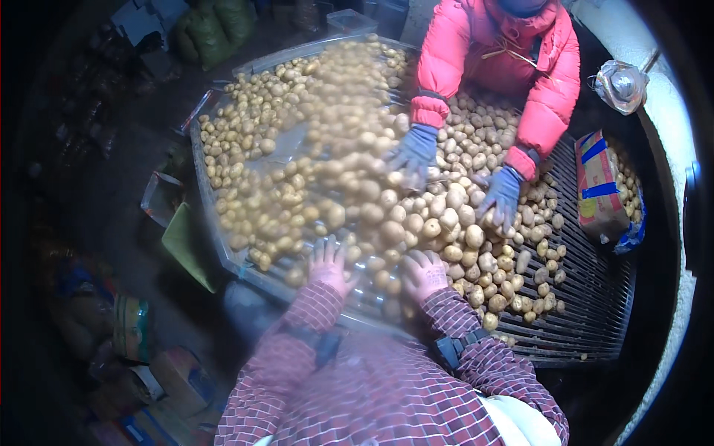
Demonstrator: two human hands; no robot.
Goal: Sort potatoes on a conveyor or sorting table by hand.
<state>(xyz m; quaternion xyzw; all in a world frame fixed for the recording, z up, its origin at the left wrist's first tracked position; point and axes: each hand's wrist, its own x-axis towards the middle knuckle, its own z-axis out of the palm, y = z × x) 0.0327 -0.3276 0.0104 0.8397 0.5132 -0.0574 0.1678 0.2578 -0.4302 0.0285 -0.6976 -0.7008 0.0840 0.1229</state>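
Observation:
Many potatoes (429, 226) lie spread and heaped over a slatted sorting table (591, 312). My left hand (328, 267), in a pink glove with greyish fingers, rests over the near side of the table with its fingers apart. Potatoes lie just beyond its fingertips, and it grips none. To the right, my right hand (425, 274), gloved alike, is against the near edge of the heap with its fingers spread. Bare slats and a few potatoes show between my two hands. A haze blurs the middle of the view.
Across the table a person in a pink padded jacket (549, 106) has both blue-gloved hands (502, 192) among the potatoes. A taped cardboard box (602, 192) holding potatoes stands at the right. Green sacks (215, 33) sit at back left; cartons (181, 379) lie at lower left.

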